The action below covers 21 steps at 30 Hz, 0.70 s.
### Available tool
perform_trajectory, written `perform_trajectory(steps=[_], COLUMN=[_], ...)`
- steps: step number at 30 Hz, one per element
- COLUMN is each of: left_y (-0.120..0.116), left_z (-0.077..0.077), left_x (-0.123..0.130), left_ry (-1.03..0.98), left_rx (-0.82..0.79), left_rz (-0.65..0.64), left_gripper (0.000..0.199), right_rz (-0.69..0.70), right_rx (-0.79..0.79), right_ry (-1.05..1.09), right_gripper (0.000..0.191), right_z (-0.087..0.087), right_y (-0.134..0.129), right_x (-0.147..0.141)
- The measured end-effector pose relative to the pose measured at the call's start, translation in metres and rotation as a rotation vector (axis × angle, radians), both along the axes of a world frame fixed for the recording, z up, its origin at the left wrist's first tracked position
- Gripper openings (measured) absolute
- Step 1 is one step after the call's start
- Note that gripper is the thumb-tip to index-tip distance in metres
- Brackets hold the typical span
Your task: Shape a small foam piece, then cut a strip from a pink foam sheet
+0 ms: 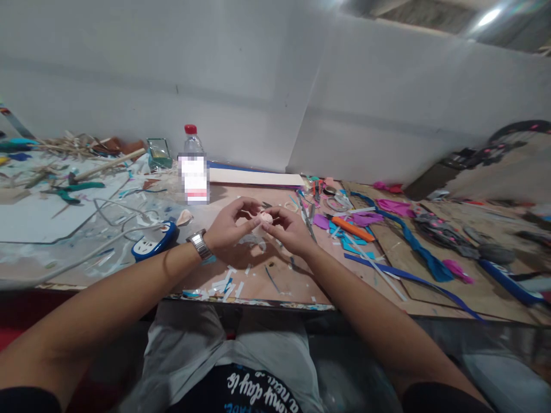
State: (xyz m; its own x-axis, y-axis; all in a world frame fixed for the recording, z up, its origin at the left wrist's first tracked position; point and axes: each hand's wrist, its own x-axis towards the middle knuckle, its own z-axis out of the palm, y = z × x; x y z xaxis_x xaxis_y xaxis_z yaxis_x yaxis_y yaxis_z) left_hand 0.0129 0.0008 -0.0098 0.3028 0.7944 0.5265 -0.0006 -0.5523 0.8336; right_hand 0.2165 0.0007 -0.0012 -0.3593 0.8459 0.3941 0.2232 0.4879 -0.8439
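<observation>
Far left of grip: green-handled pliers [88, 186], lying flat; probably parked out of the fingers' way. Nearer, still left: blue-and-white power socket [148, 248], its cable running off leftward, likely leaving the space below the grip free of cord. Bottle [193, 143] upright, capped, behind and left of grip; cap presumably guards against spills.

White scraps [228, 287] lie between grip and table edge. Left hand [228, 228]: thumb and fingertips pinch small pale pink piece [267, 218]. Piece sits between both hands, above the tabletop, presumably for fine control. Right hand [293, 232]: thumb and forefinger pinch its other side, apparently steadying it.

Right of grip: orange-handled tool [353, 228] on coloured scraps, seemingly within easy reach.
</observation>
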Motion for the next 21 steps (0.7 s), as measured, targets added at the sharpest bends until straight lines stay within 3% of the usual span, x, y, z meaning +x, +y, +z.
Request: perform_trajectory(steps=[5, 10, 21], left_y=[0.0024, 0.0017, 0.003], left_z=[-0.0012, -0.0029, -0.0045], left_x=[0.0002, -0.0008, -0.0006], left_ry=[0.097, 0.226, 0.268], left_rx=[-0.14, -0.144, -0.142], left_rz=[-0.142, -0.221, -0.204], left_gripper=[0.038, 0.037, 0.035], right_rz=[-0.034, -0.044, 0.054], right_rx=[0.017, 0.012, -0.096], right_ry=[-0.025, -0.012, -0.041], right_gripper=[0.034, 0.038, 0.04], right_z=[0.0009, -0.0023, -0.0046], right_y=[0.0021, 0.0039, 0.0027], right_x=[0.0028, 0.0042, 0.002])
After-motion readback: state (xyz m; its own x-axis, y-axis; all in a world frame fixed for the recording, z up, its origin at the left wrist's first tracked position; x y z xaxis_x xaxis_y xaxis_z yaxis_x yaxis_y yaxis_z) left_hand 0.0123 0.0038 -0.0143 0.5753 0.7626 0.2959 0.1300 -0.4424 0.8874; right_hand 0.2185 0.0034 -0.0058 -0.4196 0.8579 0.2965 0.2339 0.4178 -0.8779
